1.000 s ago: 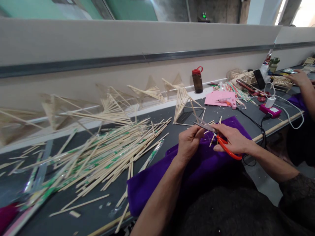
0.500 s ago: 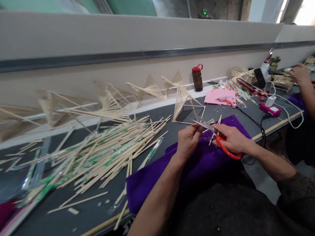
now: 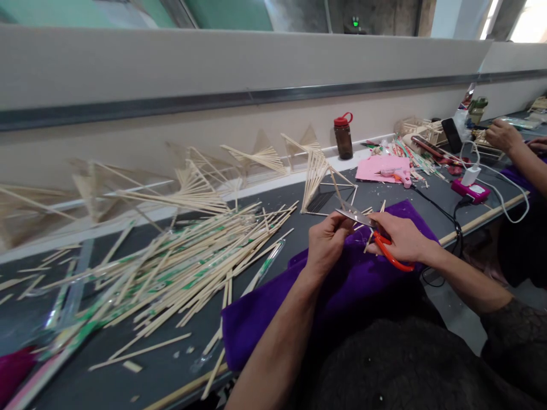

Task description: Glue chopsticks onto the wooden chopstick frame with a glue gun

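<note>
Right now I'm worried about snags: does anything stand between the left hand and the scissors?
Nothing visible: the orange-handled scissors reach up to the left hand, tip first; the purple cloth lies below both.

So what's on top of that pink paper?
A pink glue gun lies on the pink paper, with a black cord trailing off the paper. The gun covers the bit beneath it, and whatever might be under the paper can't be seen.

Left hand point(image 3: 325, 244) closed, seemingly pinching; right hand point(image 3: 399, 238) curled; forearms point(image 3: 277, 333) angled inward.
</note>
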